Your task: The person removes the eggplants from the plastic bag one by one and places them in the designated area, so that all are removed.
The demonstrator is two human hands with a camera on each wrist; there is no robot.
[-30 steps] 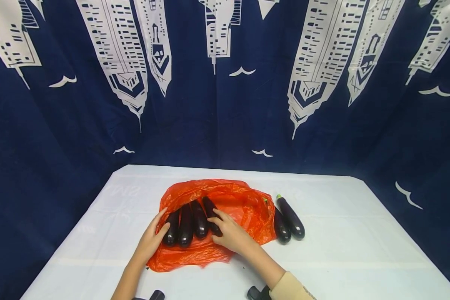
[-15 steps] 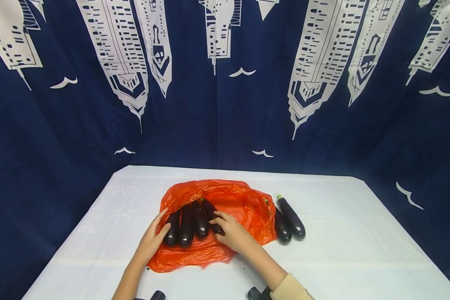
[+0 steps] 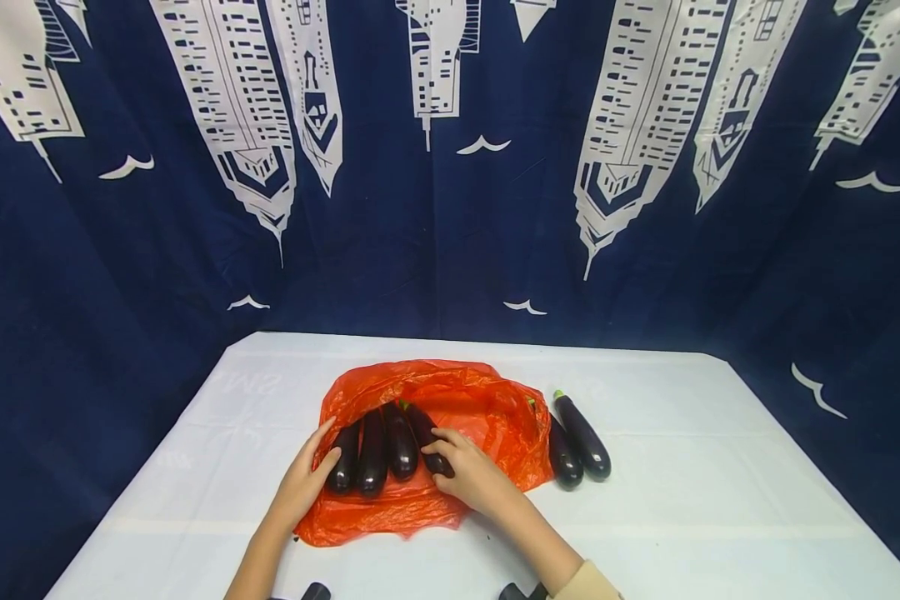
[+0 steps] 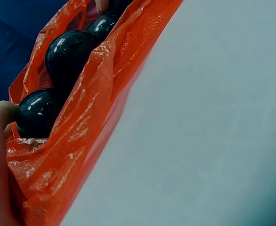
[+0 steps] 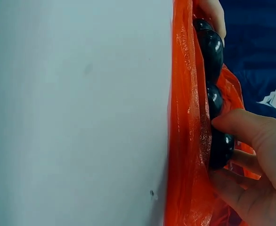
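Note:
An orange-red plastic bag (image 3: 487,417) lies spread on the white table, its mouth facing me. Several dark, glossy eggplants lie side by side in it. My right hand (image 3: 468,473) grips the rightmost eggplant (image 3: 422,427) there, its thumb and fingers on either side of the rounded end (image 5: 221,153). A green stem shows at that eggplant's far end. At the bag's left side, my left hand (image 3: 302,482) rests with fingers extended along the plastic and its thumb against the leftmost eggplant (image 3: 344,467). The left wrist view shows this eggplant's round end (image 4: 36,113) beside the thumb.
Two more eggplants lie to the right of the bag; the nearer eggplant (image 3: 565,462) is partly covered by the bag's edge, the other eggplant (image 3: 583,437) lies beside it. A navy curtain (image 3: 435,233) with white building prints hangs behind the table (image 3: 682,467).
My right hand has shifted slightly right and toward me, drawing the rightmost eggplant along; its green stem has come into view. The left hand stays in place.

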